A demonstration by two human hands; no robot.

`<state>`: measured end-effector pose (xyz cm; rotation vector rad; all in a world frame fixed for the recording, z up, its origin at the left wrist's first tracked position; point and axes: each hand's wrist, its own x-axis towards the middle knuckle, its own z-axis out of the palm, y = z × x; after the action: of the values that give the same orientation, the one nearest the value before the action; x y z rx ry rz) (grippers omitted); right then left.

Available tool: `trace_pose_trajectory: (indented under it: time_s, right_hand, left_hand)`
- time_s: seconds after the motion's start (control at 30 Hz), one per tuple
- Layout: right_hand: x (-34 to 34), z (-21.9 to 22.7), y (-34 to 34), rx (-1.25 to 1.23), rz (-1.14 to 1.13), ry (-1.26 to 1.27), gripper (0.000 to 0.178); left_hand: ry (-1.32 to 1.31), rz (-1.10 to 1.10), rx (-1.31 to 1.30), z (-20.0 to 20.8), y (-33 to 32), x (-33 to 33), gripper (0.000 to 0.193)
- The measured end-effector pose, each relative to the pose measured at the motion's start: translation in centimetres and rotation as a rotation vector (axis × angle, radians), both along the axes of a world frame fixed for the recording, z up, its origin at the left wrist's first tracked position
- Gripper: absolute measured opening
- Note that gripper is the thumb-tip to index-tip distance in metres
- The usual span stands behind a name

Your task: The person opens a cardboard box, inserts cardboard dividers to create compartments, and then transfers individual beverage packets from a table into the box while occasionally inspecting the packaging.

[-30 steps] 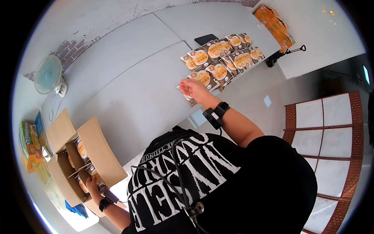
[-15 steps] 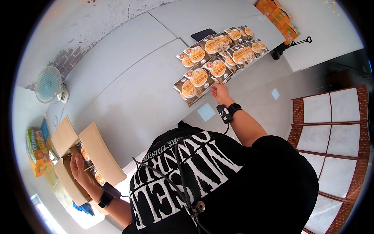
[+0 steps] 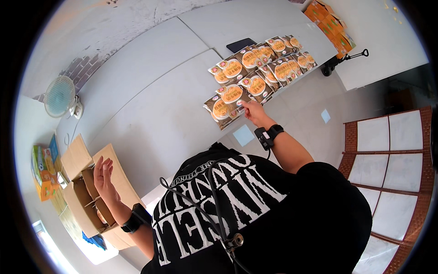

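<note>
Two overlapping rows of brown food packets [image 3: 255,85], each printed with a round orange picture, lie along the near right part of the grey table. My right hand [image 3: 254,113] is closed at the lower edge of the nearest-left packets, its thumb and finger on the corner of one packet [image 3: 233,94]. Its other fingers are curled and partly hidden. On the left, my left hand [image 3: 105,180] hovers over an open cardboard box [image 3: 75,205], fingers apart and holding nothing. Inside the box are cardboard dividers and, partly hidden by my arm, something orange.
A black flat object [image 3: 242,44] lies behind the packets. A small fan [image 3: 60,97] stands at the far left of the table [image 3: 150,114]. Orange cartons [image 3: 328,27] are stacked at the far right near a black-handled cart [image 3: 331,66]. A folding screen [image 3: 381,171] stands at right.
My left hand has risen out of the box and moved right, fingers spread. My right hand has shifted slightly left, onto the packet's corner.
</note>
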<state>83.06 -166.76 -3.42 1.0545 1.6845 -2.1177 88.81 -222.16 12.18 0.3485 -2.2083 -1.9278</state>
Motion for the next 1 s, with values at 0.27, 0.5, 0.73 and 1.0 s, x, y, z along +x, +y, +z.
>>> trace_pose_trajectory:
  time_s: [0.27, 0.5, 0.73, 1.0]
  right_hand:
    - [-3.4, 8.4, -5.2, -0.133, 0.034, 0.37, 0.016]
    - [-3.1, 14.0, -11.7, -0.569, 0.435, 0.514, 0.022]
    - [-2.4, 16.7, -18.5, -0.723, 0.724, 0.48, 0.034]
    - [-1.9, 16.9, -21.1, -0.67, 0.804, 0.43, 0.031]
  left_hand:
    - [-0.022, -0.084, 0.016, 0.5, 2.8, 0.5, 0.032]
    - [-0.082, -0.278, 0.141, 0.5, 7.8, 0.1, 0.031]
    - [-0.051, -0.569, 0.383, 0.7, 9.0, 0.3, 0.038]
    - [-0.051, -0.468, 0.298, 0.8, 8.0, 2.2, 0.036]
